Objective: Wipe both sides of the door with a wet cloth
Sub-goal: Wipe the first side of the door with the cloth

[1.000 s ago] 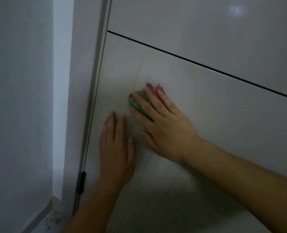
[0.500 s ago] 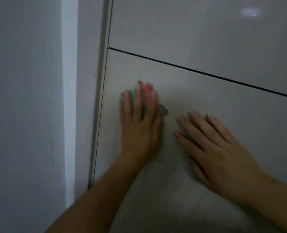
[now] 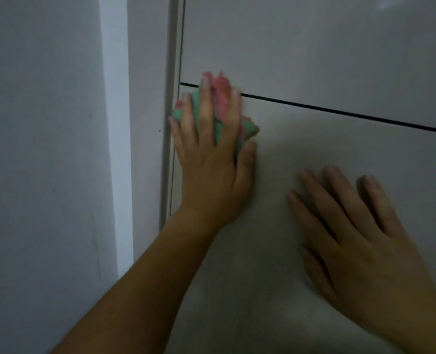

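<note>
Where the black groove [image 3: 339,112] crosses the pale door [image 3: 327,52], the green-and-pink cloth [image 3: 220,108] lies pressed near the door's left edge under the left hand [image 3: 211,159], fingers spread over it. The right hand [image 3: 360,241] rests open and flat on the panel lower right, apart from the cloth, with the door frame [image 3: 148,98] just left.

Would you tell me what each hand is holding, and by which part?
The left hand presses the bunched cloth under its fingers against the door. The right hand holds nothing, lying flat on it.

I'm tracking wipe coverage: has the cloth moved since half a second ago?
Yes. The cloth under the left hand has gone up to the door's dark groove.
</note>
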Tool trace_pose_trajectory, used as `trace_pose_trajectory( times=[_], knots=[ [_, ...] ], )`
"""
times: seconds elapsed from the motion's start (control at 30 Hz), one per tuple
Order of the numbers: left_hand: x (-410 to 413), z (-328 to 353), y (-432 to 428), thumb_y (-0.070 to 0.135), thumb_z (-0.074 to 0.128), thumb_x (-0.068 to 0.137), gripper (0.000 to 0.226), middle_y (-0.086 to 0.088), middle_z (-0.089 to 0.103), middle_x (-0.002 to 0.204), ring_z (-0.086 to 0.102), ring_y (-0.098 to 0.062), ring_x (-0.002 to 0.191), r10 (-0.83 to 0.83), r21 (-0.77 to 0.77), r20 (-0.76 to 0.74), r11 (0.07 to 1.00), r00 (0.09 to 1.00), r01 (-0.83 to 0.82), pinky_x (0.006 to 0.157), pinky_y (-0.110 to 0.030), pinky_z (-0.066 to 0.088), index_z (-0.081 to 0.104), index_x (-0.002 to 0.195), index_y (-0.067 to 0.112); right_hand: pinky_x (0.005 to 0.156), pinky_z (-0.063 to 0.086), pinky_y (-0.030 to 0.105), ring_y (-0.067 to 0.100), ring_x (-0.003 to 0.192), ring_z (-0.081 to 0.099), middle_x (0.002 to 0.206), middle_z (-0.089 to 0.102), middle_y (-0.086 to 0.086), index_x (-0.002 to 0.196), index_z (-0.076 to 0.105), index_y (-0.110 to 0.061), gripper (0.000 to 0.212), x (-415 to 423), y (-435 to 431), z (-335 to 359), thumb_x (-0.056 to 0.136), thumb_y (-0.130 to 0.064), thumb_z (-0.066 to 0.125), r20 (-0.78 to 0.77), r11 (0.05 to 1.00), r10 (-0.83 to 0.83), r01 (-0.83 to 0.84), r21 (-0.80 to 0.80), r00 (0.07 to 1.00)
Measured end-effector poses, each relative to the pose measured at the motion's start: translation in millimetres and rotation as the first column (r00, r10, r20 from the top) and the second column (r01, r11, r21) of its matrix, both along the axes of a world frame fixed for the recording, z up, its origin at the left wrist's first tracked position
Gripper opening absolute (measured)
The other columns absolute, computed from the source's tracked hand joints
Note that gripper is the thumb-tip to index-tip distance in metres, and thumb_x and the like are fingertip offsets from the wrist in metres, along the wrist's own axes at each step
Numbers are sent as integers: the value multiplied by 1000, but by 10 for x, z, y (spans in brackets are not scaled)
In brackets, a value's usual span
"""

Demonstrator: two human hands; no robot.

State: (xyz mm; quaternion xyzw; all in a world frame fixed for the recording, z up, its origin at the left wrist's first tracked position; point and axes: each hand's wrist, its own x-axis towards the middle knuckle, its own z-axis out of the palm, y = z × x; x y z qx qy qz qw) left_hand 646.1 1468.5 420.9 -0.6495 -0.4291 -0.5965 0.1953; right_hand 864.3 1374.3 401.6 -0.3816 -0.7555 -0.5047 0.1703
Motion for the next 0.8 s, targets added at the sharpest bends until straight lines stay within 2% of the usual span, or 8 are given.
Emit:
trace_pose_trajectory(
  times=[0.03, 0.1, 0.2, 0.3, 0.43, 0.6, 0.7, 0.8],
  knots=[
    [10, 38, 8, 44, 31, 105, 65, -25, 6, 169, -2, -47, 156, -3, 4, -1, 1000, 1000, 3, 125, -61, -5, 18, 162, 15, 125, 11, 57, 36, 155, 23, 166, 29, 15, 153, 44, -7, 64, -49, 13, 3, 95, -34, 47, -14, 1000, 11, -11, -13, 1000],
    [119, -64, -69, 45, 34, 105, 65, -23, 2, 169, -5, -47, 156, -42, 17, -107, 999, 993, 44, 125, -62, -4, 15, 161, 18, 126, 10, 57, 35, 155, 22, 165, 30, 16, 153, 42, -6, 62, -91, 10, 21, 98, -35, 42, -8, 1000, 11, -11, -22, 1000],
    [180, -382, -221, 47, 36, 106, 65, -3, -5, 170, -6, -39, 158, -75, 4, -234, 997, 969, 78, 126, -59, -1, 8, 161, 28, 126, 13, 54, 34, 155, 23, 165, 32, 16, 153, 40, -6, 59, -61, -33, 20, 101, -34, 38, 55, 1000, -26, 26, 4, 998],
    [-1, -405, -98, 48, 33, 106, 68, -3, -9, 170, -10, -36, 158, 1, -58, -84, 998, 996, -6, 127, -57, -2, -5, 161, 30, 125, 15, 53, 34, 153, 25, 164, 34, 15, 151, 43, -7, 61, -83, -29, 42, 96, -34, 45, 62, 1000, -12, 12, 8, 998],
    [99, -429, -85, 46, 27, 106, 65, -11, -11, 168, -11, -40, 157, -32, -90, 81, 995, 996, 40, 125, -62, -4, -3, 160, 26, 125, 15, 53, 34, 150, 30, 160, 37, 16, 149, 49, -6, 60, -82, -29, 29, 95, -32, 48, 27, 1000, 27, -26, -7, 999],
    [587, -1101, -397, 49, 28, 106, 69, -8, -17, 171, -15, -38, 157, -48, -178, 25, 983, 999, 52, 126, -59, -6, -6, 163, 32, 124, 14, 57, 39, 150, 31, 162, 37, 18, 148, 51, -3, 58, -26, -15, -52, 96, -30, 46, -9, 999, 49, -49, -11, 999],
    [524, -1130, -397, 51, 28, 105, 69, -7, -16, 170, -13, -37, 158, 2, -192, -6, 981, 1000, -3, 126, -59, -3, -8, 160, 34, 124, 15, 61, 43, 151, 28, 163, 32, 21, 149, 48, -3, 59, 56, -50, -128, 97, -30, 47, 37, 998, 56, -54, -36, 998],
    [339, -807, -310, 53, 20, 103, 66, -5, -18, 171, -15, -30, 158, 105, -315, 203, 948, 974, -36, 127, -56, -6, -15, 157, 37, 124, 14, 62, 43, 153, 25, 164, 29, 22, 149, 48, -2, 60, 139, -106, -168, 97, -31, 47, 70, 996, 49, -43, -82, 996]
  ],
)
